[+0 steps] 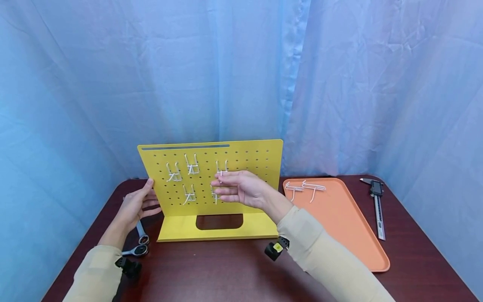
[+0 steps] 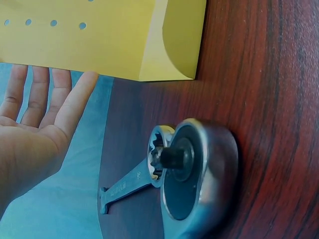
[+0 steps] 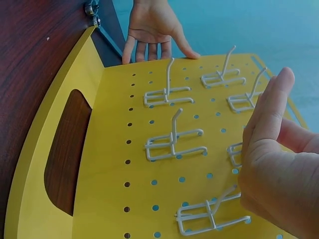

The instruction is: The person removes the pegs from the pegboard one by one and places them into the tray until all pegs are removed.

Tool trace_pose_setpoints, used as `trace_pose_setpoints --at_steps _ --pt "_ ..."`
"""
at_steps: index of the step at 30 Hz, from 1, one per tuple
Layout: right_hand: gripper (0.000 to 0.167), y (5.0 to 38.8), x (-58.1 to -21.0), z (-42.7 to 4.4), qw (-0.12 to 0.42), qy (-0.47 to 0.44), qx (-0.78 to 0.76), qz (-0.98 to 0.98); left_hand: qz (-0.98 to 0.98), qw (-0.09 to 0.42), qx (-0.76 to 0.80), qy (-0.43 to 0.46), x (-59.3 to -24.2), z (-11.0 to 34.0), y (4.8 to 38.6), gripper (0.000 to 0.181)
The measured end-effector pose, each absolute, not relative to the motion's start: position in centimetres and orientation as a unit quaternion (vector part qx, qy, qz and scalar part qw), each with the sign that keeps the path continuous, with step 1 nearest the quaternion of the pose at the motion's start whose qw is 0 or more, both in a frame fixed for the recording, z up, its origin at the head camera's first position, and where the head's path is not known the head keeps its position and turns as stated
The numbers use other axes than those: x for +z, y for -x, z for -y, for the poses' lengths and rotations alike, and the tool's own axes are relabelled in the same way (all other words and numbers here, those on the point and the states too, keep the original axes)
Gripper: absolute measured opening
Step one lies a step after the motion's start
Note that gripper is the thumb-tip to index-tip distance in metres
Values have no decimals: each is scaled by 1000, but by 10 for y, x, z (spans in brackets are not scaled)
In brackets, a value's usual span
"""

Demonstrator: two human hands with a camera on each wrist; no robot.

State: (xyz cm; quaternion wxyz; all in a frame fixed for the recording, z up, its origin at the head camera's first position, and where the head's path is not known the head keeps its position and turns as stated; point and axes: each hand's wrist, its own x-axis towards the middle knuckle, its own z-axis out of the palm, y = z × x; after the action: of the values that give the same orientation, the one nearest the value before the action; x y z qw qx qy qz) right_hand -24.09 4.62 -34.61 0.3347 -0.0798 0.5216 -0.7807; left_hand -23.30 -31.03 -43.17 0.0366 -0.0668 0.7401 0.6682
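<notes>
A yellow pegboard [image 1: 245, 209] stands on the table, bearing several white wire hooks, among them an upper-left hook [image 1: 174, 173] and a lower hook [image 3: 172, 142]. My right hand [image 1: 241, 188] is in front of the board, thumb and forefinger pinching the prong of an upper hook [image 1: 222, 164]. That hook is largely covered by the hand in the right wrist view, as is the grip itself. My left hand [image 1: 137, 204] touches the board's left edge, its fingers [image 2: 37, 94] straight and their tips passing behind the panel.
An orange tray [image 1: 351, 235] at right carries two more wire hooks [image 1: 313, 186]. A digital caliper [image 1: 377, 205] lies beyond it. Left of the board lie a ratchet [image 2: 199, 174] and a wrench [image 2: 132, 181]. Blue curtains [image 1: 241, 75] enclose the table.
</notes>
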Motion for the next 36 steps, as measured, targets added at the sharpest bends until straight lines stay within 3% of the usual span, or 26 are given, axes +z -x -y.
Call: trace_pose_setpoints --at_steps 13,36 --pt "45 231 -335 -55 329 116 -758 -552 -732 41 677 68 -429 310 233 63" --pt "52 217 -320 -143 227 151 -769 -579 -732 39 677 70 -428 314 228 60"
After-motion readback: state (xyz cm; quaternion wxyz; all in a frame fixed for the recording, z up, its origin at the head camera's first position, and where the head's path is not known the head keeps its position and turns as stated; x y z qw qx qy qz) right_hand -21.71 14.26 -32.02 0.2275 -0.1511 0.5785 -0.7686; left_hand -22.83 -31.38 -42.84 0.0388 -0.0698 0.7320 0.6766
